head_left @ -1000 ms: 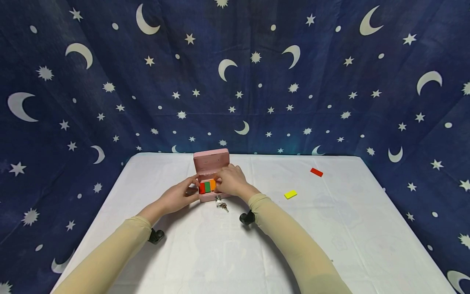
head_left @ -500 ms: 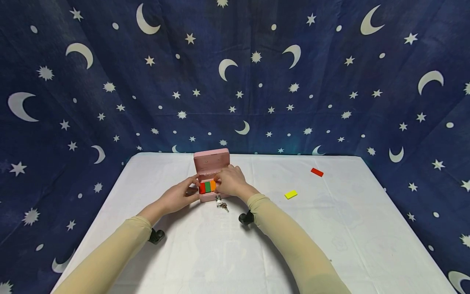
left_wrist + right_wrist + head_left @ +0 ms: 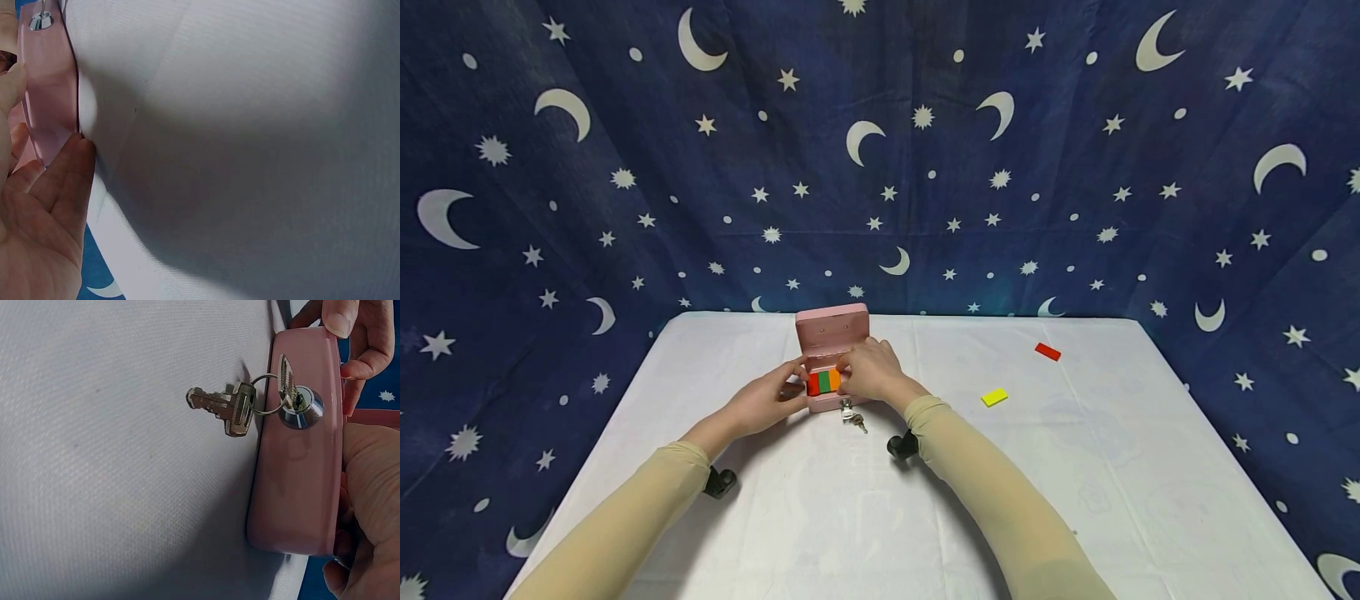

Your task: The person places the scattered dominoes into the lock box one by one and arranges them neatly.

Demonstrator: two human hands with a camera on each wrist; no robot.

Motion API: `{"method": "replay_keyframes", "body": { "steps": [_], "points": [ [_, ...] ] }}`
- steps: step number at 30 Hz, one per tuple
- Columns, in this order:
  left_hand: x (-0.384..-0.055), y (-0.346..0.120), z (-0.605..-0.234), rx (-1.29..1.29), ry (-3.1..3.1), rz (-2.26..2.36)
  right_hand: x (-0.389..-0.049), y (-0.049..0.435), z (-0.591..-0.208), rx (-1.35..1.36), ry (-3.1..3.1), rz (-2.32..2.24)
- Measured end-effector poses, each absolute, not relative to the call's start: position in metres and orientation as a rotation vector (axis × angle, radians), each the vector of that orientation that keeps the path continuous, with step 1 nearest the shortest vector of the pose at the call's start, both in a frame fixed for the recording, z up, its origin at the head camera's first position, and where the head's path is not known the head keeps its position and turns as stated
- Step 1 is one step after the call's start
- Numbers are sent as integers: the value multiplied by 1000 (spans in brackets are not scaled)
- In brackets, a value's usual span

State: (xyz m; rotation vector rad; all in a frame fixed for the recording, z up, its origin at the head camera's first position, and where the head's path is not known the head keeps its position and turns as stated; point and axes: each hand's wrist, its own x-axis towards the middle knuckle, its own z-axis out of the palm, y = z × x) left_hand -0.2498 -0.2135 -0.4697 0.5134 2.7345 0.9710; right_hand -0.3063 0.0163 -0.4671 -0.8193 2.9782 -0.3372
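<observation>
A small pink metal cash box [image 3: 832, 327] stands on the table with its lid raised. Inside it a red block [image 3: 813, 384], a green block [image 3: 824, 382] and an orange block [image 3: 834, 381] lie side by side. My left hand [image 3: 760, 404] holds the box's left end, its thumb near the front corner and its fingers at the side and back. My right hand [image 3: 871, 369] reaches into the right part of the box. Its curled thumb and fingers meet the orange block's right side; the fingertips are partly hidden. Keys [image 3: 237, 409] hang from the front lock [image 3: 301, 407].
On the white-covered table [image 3: 1075, 467], a yellow block [image 3: 994, 397] lies right of the box and a red block [image 3: 1048, 352] lies farther back. A dark blue star-and-moon curtain [image 3: 880, 167] rises behind the table.
The orange block has shifted slightly down and now sits more level beside the green one. My right hand has barely moved; the left hand and the box stay put.
</observation>
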Motion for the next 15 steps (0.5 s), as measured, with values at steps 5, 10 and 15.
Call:
{"method": "replay_keyframes", "body": {
  "steps": [5,10,15],
  "points": [
    [-250,-213,-469,519,2738,966,-308,16,-468,-828,2972,-343],
    [-251,-213,-469,518,2736,972,-307,17,-468,-814,2959,-358],
    [-251,-214,-470,523,2742,973,-307,17,-468,-805,2953,-364]
  ]
}}
